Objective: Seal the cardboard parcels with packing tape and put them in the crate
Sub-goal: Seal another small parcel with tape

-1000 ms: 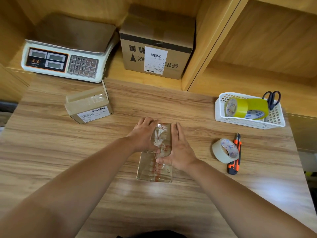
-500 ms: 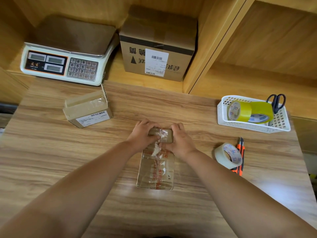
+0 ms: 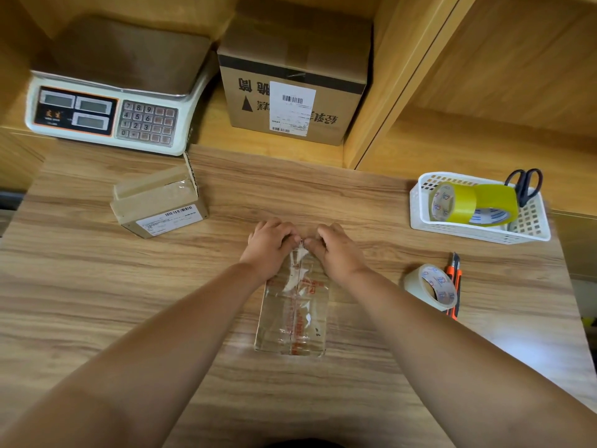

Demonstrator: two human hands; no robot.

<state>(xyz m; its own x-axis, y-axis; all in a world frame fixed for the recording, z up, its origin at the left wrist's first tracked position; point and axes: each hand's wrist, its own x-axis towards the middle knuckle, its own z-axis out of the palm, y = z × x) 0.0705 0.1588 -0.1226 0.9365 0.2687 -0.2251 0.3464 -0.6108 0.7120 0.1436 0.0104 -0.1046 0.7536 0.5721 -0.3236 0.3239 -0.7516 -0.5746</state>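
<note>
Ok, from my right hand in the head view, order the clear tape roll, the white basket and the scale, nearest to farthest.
From the right hand, which grips the far end of the parcel:
1. Clear tape roll, close by on its right.
2. Basket, farther right and back.
3. Scale, far left at the back.

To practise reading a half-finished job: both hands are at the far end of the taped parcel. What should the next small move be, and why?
Probably rub the tape end flat over the far edge. The left hand and right hand curl over the far end of the parcel, wrinkled tape shows below them, and the tape roll and knife lie aside, so cutting looks done.
</note>
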